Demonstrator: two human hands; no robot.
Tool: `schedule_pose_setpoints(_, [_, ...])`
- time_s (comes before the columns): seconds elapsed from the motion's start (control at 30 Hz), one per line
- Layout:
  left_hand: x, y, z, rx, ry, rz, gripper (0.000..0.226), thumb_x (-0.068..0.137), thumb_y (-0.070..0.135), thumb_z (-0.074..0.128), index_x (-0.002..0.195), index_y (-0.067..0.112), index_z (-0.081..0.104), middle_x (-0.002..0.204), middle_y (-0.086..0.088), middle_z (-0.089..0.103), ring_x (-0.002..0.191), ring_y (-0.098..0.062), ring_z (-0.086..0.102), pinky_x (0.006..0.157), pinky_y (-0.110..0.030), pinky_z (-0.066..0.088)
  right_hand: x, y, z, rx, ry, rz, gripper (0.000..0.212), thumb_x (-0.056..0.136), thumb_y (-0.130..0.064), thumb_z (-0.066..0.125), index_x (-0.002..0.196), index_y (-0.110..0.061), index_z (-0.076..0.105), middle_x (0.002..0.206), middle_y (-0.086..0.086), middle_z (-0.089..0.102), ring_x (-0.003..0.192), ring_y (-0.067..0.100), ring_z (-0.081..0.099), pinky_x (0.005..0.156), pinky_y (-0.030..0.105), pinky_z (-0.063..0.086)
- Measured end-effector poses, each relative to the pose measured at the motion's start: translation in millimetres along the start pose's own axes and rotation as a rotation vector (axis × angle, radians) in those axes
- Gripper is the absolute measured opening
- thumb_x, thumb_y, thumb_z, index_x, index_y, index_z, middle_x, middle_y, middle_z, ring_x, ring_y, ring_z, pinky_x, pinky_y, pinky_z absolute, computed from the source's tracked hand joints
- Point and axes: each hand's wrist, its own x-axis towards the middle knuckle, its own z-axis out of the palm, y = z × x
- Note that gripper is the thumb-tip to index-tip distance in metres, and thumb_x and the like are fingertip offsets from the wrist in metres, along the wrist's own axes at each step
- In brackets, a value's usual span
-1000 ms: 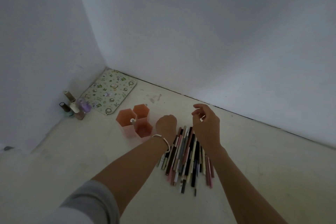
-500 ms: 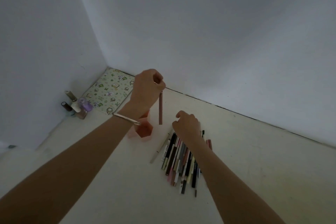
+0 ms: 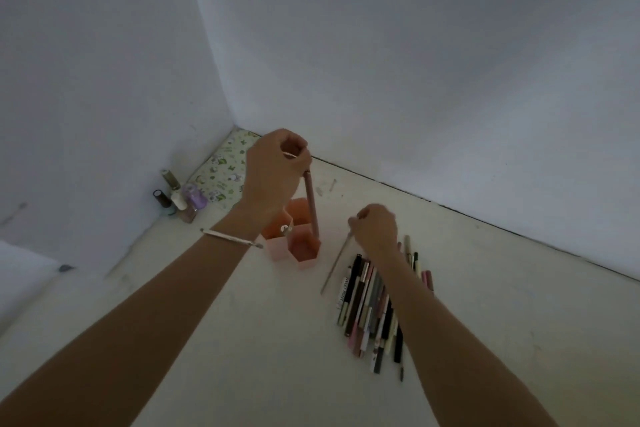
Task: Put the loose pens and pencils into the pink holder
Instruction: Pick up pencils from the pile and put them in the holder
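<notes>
The left hand (image 3: 273, 173) is raised, fingers pinched closed around something thin (a bangle circles its wrist). The right hand (image 3: 377, 229) is lower, fingers curled shut likewise.

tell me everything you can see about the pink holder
The pink holder is a cluster of joined hexagonal tubes in translucent pink-orange plastic, standing upright on the pale floor near the room's corner. The nearest tube looks empty; a small light-tipped item shows in the one behind. The left hand lowers a pinkish pencil whose lower end meets the front tube's far rim; whether it is inside is unclear. The left wrist hides part of the rear tubes.
</notes>
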Motion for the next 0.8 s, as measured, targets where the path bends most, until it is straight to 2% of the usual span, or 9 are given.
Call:
schedule_pose_setpoints(0.07, [7.0, -2.7, -24.8, -0.032, 0.124, 0.028, 0.007, 0.083, 0.01, 0.067, 0.089, 0.012, 0.07, 0.071, 0.005, 0.069, 0.064, -0.014, 0.072, 0.064, -0.027, 0.061, 7.0, -17.2, -28.5, 0.189, 0.105, 0.04, 0.014, 0.079, -0.016, 0.066, 0.088, -0.006, 0.071, 0.078, 0.003, 0.067, 0.072, 0.017, 0.06, 0.063, 0.023, 0.043])
schedule_pose_setpoints(0.2, [11.8, -17.0, -65.9, -0.039, 0.375, 0.085, 0.008, 0.084, 0.013, 0.065, 0.091, 0.016, 0.068, 0.074, 0.015, 0.065, 0.064, 0.008, 0.066, 0.059, -0.003, 0.048, 4.7, -56.7, -73.0, 0.519, 0.273, 0.0, 0.014, 0.077, -0.018, 0.068, 0.089, -0.013, 0.07, 0.072, -0.003, 0.069, 0.056, 0.006, 0.057, 0.054, 0.021, 0.043])
schedule_pose_setpoints(0.27, [6.2, -29.4, -68.5, -0.03, 0.39, 0.106, 0.008, 0.085, 0.011, 0.065, 0.091, 0.017, 0.066, 0.076, 0.017, 0.063, 0.065, 0.013, 0.063, 0.059, -0.001, 0.045, -3.9, -73.4, -81.7, 0.613, 0.331, -0.05, 0.015, 0.078, -0.017, 0.067, 0.092, -0.014, 0.069, 0.069, -0.004, 0.067, 0.05, 0.001, 0.054, 0.053, 0.021, 0.043])
schedule_pose_setpoints(0.37, [-6.6, -55.5, -56.3, 0.01, 0.283, 0.126, 0.014, 0.085, 0.007, 0.066, 0.091, 0.02, 0.063, 0.084, 0.007, 0.065, 0.072, 0.001, 0.065, 0.064, -0.009, 0.052, -18.0, -91.2, -81.9, 0.681, 0.414, -0.11, 0.015, 0.079, -0.016, 0.065, 0.094, -0.014, 0.066, 0.073, -0.004, 0.066, 0.058, 0.006, 0.054, 0.061, 0.026, 0.047])
schedule_pose_setpoints(0.5, [-25.4, -91.8, -40.9, 0.19, 0.083, 0.175, 0.009, 0.083, 0.006, 0.069, 0.088, 0.013, 0.067, 0.088, -0.002, 0.067, 0.077, -0.012, 0.063, 0.073, -0.02, 0.054, -40.2, -98.9, -63.1, 0.655, 0.49, -0.226, 0.01, 0.082, -0.016, 0.064, 0.091, -0.017, 0.063, 0.073, -0.011, 0.063, 0.061, 0.0, 0.051, 0.061, 0.016, 0.041])
schedule_pose_setpoints(0.6, [-35.5, -104.9, -43.1, 0.253, 0.057, 0.245, 0.004, 0.085, 0.014, 0.067, 0.084, 0.011, 0.067, 0.087, 0.002, 0.064, 0.078, -0.011, 0.054, 0.078, -0.028, 0.05, -55.3, -95.9, -41.4, 0.56, 0.499, -0.38, 0.01, 0.084, -0.015, 0.063, 0.092, -0.02, 0.06, 0.076, -0.014, 0.06, 0.074, 0.007, 0.049, 0.071, 0.015, 0.038])
schedule_pose_setpoints(0.63, [-37.3, -106.4, -46.4, 0.234, 0.075, 0.231, 0.007, 0.088, 0.017, 0.063, 0.086, 0.012, 0.067, 0.088, 0.004, 0.063, 0.08, -0.01, 0.055, 0.078, -0.028, 0.05, -59.8, -94.7, -34.0, 0.517, 0.497, -0.433, 0.011, 0.084, -0.015, 0.064, 0.092, -0.021, 0.059, 0.077, -0.015, 0.059, 0.077, 0.005, 0.048, 0.072, 0.01, 0.036])
schedule_pose_setpoints(0.7, [-40.5, -103.4, -53.0, 0.197, 0.116, 0.199, 0.017, 0.093, 0.025, 0.053, 0.09, 0.015, 0.066, 0.089, 0.006, 0.064, 0.08, -0.008, 0.059, 0.072, -0.023, 0.051, -66.0, -92.5, -20.1, 0.431, 0.478, -0.524, 0.012, 0.085, -0.014, 0.065, 0.095, -0.02, 0.061, 0.08, -0.019, 0.055, 0.082, 0.005, 0.048, 0.074, 0.01, 0.037])
schedule_pose_setpoints(0.8, [-45.7, -91.3, -57.2, 0.139, 0.13, 0.217, 0.025, 0.093, 0.029, 0.043, 0.092, 0.017, 0.065, 0.089, 0.004, 0.066, 0.079, -0.008, 0.061, 0.069, -0.01, 0.046, -71.7, -87.9, -1.4, 0.286, 0.379, -0.636, 0.01, 0.085, -0.014, 0.068, 0.094, -0.016, 0.065, 0.083, -0.012, 0.06, 0.088, 0.014, 0.052, 0.08, 0.023, 0.043])
